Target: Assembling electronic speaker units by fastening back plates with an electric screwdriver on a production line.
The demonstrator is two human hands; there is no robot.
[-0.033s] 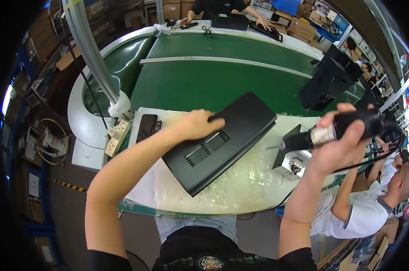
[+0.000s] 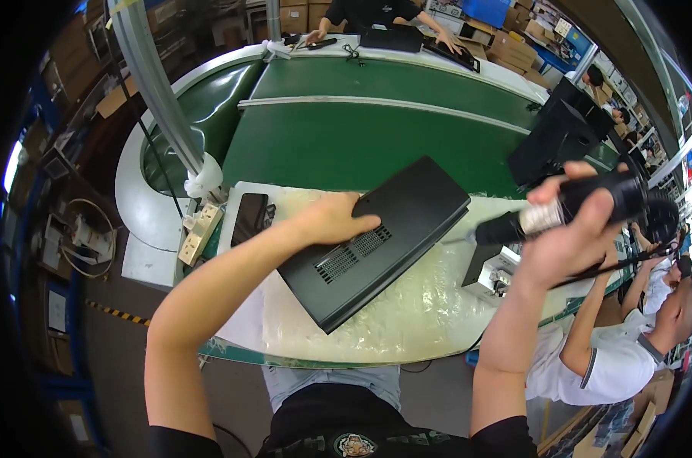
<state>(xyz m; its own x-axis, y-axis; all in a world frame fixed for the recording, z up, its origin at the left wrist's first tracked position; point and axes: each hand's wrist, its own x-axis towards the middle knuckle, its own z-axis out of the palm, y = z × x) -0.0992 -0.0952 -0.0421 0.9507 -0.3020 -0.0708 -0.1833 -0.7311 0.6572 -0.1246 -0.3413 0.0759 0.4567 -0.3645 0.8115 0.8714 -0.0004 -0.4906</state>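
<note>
We find right fingers (image 2: 595, 209) clamped around an electric screwdriver (image 2: 543, 219). Beneath left fingers (image 2: 366, 223), whose grip we cannot tell, lies a vented casing (image 2: 380, 248).

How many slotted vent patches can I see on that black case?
2 on the black case: the lower-left vent patch and the upper-right vent patch beside it, near the thumb of the left hand. That hand covers part of the case, so more may be hidden.
</note>
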